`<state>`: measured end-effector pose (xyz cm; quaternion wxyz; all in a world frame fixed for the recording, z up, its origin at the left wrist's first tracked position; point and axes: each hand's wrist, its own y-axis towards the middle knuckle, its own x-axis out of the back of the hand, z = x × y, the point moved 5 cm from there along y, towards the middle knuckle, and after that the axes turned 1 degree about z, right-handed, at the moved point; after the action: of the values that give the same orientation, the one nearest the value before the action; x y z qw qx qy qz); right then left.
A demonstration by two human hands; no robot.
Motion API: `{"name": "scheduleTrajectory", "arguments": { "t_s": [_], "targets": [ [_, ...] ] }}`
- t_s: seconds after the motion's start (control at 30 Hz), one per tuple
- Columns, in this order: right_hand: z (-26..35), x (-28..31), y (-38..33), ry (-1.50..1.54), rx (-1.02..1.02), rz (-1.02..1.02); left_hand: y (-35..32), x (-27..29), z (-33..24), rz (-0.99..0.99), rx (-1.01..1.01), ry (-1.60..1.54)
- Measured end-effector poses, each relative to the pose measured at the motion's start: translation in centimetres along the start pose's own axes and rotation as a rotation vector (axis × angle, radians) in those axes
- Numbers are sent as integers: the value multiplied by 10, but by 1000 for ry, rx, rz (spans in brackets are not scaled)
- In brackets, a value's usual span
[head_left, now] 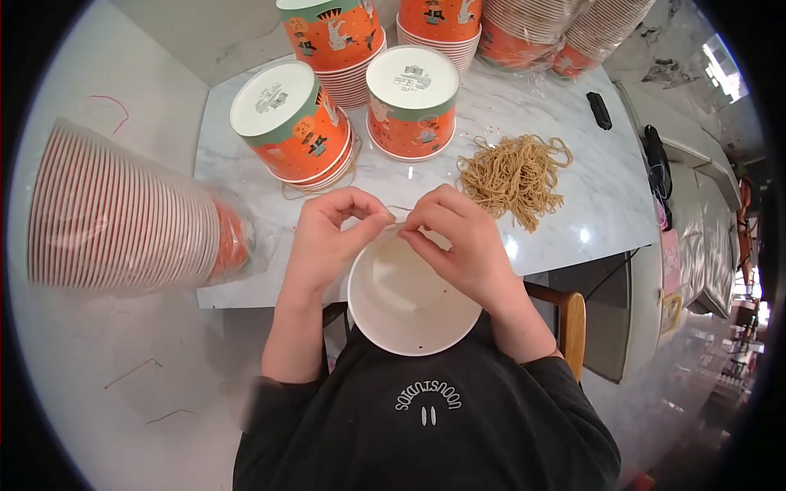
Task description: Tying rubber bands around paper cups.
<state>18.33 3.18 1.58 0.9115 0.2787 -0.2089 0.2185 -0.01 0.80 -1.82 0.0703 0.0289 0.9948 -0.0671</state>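
A paper bucket (393, 315), white inside, rests against my body at the table's near edge, its mouth facing up toward me. A small dark hole shows near its closest rim. Over the far rim, my left hand (336, 237) pinches a thin tan cord (399, 209) between thumb and forefinger. Close beside it, my right hand (458, 241) pinches the same cord at the rim, its fingers covering that part. To the right of my hands lies a loose heap of tan cords (516, 178).
Upturned orange buckets (303, 135) and another stack (412, 123) stand beyond my hands. Plastic-wrapped bucket stacks sit at the left (123, 213) and far right (524, 37). A black object (598, 110) lies near the marble table's (606, 213) right edge. A wooden chair arm (571, 327) is at my right.
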Motion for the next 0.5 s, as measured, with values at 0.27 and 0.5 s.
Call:
{"name": "scheduleTrajectory", "arguments": {
  "t_s": [0.27, 0.5],
  "targets": [
    [4, 3, -2, -7, -17, 35, -1, 3, -10, -189, -210, 192],
    [1, 1, -3, -31, 18, 66, -2, 3, -10, -217, -302, 325]
  ]
}}
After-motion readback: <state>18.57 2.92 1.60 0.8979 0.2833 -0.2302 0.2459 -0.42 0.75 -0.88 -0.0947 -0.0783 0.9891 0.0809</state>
